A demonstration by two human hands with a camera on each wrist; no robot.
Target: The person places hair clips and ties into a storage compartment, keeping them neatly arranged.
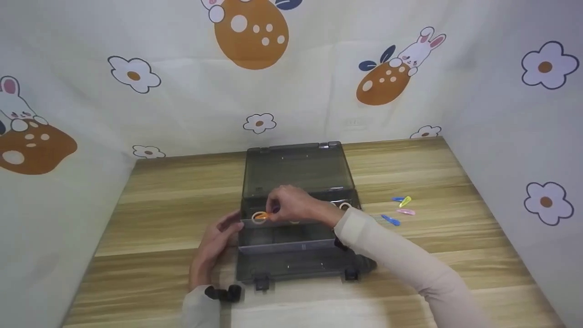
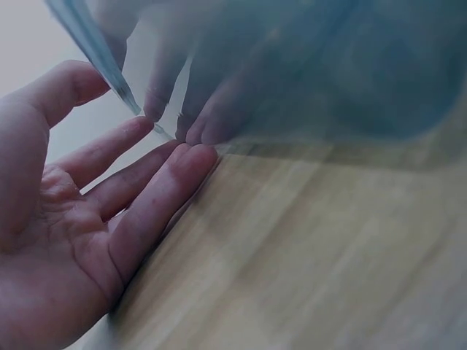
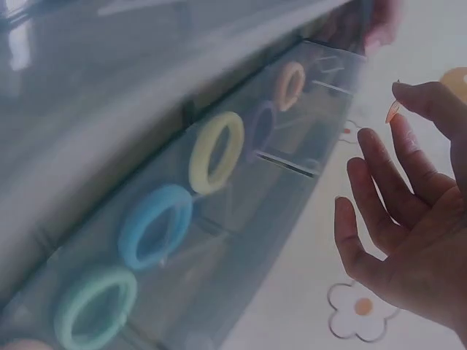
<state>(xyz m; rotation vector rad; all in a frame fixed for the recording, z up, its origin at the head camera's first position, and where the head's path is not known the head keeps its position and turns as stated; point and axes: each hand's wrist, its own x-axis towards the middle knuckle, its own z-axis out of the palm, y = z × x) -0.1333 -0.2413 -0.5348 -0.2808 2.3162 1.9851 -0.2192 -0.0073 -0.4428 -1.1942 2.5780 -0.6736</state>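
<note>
My right hand point(image 1: 291, 203) pinches a small orange hair clip point(image 3: 392, 111) between thumb and forefinger, above the back compartment of a smoky clear plastic box point(image 1: 287, 234). The other fingers spread away from it in the right wrist view. In that compartment lies a row of hair ties: green point(image 3: 95, 309), blue point(image 3: 155, 226), yellow point(image 3: 217, 153), purple point(image 3: 260, 130) and peach point(image 3: 290, 86). From the head, the clip overlaps the peach tie at the left end. My left hand point(image 1: 216, 241) rests its extended fingertips against the box's left side, palm turned toward it.
The box lid point(image 1: 298, 171) stands opened toward the patterned curtain point(image 1: 309, 91). To the right on the wooden table point(image 1: 159, 205) lie more hair clips: a yellow one point(image 1: 405, 202), a pink one point(image 1: 406, 212) and blue ones point(image 1: 391, 220). Two latches point(image 1: 261, 282) project at the front.
</note>
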